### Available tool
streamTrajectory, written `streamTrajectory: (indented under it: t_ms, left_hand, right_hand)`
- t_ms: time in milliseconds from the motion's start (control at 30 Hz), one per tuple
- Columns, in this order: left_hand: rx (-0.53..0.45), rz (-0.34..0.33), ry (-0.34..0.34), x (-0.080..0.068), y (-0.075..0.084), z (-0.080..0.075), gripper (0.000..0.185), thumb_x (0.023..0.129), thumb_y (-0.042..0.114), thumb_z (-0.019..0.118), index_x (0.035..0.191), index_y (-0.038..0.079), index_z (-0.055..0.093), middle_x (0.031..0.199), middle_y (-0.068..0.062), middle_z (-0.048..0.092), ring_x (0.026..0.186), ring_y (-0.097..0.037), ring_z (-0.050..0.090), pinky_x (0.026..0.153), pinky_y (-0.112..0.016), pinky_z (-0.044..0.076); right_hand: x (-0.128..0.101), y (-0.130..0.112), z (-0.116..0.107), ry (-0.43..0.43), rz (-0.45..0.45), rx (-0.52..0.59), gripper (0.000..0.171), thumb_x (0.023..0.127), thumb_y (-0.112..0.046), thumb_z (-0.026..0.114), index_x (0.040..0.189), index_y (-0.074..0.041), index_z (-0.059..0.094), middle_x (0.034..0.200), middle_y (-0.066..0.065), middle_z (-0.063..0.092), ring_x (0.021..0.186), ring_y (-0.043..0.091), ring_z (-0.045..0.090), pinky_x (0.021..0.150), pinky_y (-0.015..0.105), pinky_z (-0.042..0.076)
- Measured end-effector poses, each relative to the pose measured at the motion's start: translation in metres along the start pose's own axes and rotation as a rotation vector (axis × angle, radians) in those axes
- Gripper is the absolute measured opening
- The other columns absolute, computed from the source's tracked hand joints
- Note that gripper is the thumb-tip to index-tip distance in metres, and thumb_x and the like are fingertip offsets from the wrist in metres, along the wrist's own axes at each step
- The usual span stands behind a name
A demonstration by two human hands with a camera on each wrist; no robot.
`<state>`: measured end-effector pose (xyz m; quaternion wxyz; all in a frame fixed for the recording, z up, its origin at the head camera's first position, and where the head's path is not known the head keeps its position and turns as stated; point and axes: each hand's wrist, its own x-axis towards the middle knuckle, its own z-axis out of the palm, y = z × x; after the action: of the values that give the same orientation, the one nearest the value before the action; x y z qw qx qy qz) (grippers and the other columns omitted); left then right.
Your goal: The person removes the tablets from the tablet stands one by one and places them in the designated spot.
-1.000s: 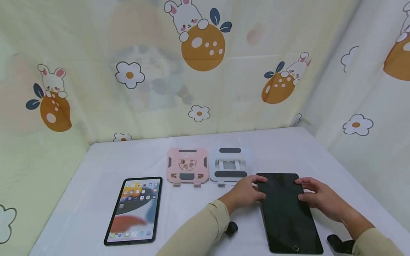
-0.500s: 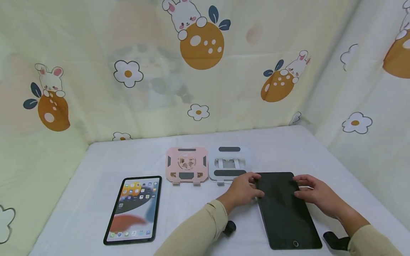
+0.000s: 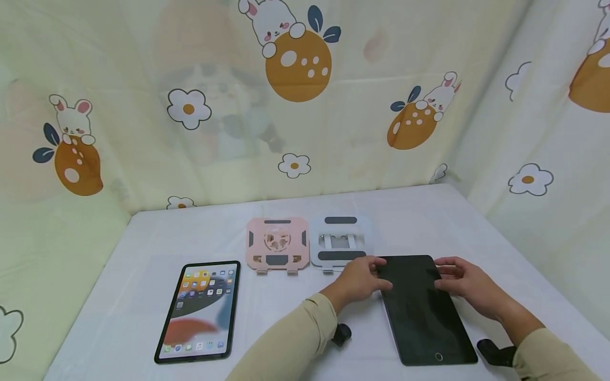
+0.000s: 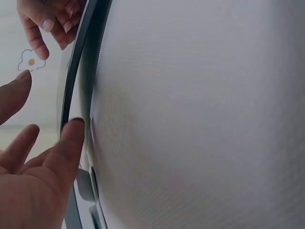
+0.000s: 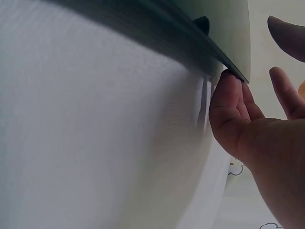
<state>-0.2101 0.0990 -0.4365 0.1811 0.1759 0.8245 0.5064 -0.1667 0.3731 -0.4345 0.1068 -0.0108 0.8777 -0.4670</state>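
A dark tablet with a blank screen lies on the white table at the front right, home button toward me. My left hand grips its far left corner, fingers curled over the edge. My right hand holds the far right corner, fingers on the screen. In the left wrist view one fingertip touches the tablet's rim. In the right wrist view my thumb presses the tablet's corner.
A second tablet with a lit home screen lies flat at the front left. A pink folded stand and a white folded stand lie side by side behind the hands. Patterned cloth walls close in the table.
The dark tablet has shifted slightly to the left and away from me, and both hands moved with it at its far corners. The lit tablet and stands stayed put.
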Motion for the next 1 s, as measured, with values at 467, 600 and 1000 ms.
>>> streamTrajectory:
  t_ms: [467, 600, 1000]
  left_hand:
    - [0.190, 0.001, -0.101, 0.0016, -0.0004, -0.0013, 0.053, 0.084, 0.019, 0.082, 0.134, 0.015, 0.064, 0.088, 0.004, 0.057, 0.084, -0.009, 0.050, 0.076, -0.021, 0.042]
    - [0.173, 0.006, -0.115, 0.0008, -0.0006, -0.0010, 0.056, 0.084, 0.019, 0.082, 0.137, 0.014, 0.062, 0.081, 0.003, 0.054, 0.075, -0.009, 0.050, 0.068, -0.021, 0.041]
    - [0.123, 0.013, -0.140, -0.0037, 0.0011, -0.0021, 0.056, 0.085, 0.018, 0.081, 0.136, 0.008, 0.061, 0.081, 0.003, 0.055, 0.071, -0.009, 0.049, 0.064, -0.021, 0.042]
  right_hand:
    - [0.0013, -0.0013, 0.0003, 0.009, 0.037, -0.015, 0.065, 0.099, -0.023, 0.065, 0.143, 0.013, 0.033, 0.141, 0.040, 0.041, 0.121, 0.046, 0.054, 0.089, 0.045, 0.054]
    - [0.0012, 0.0000, -0.0004, 0.008, 0.033, 0.006, 0.065, 0.099, -0.022, 0.064, 0.143, 0.014, 0.032, 0.141, 0.041, 0.040, 0.120, 0.044, 0.055, 0.088, 0.041, 0.055]
    - [0.0000, 0.0015, -0.0013, 0.012, 0.031, 0.000, 0.065, 0.101, -0.023, 0.062, 0.143, 0.014, 0.031, 0.142, 0.040, 0.040, 0.122, 0.045, 0.054, 0.089, 0.038, 0.055]
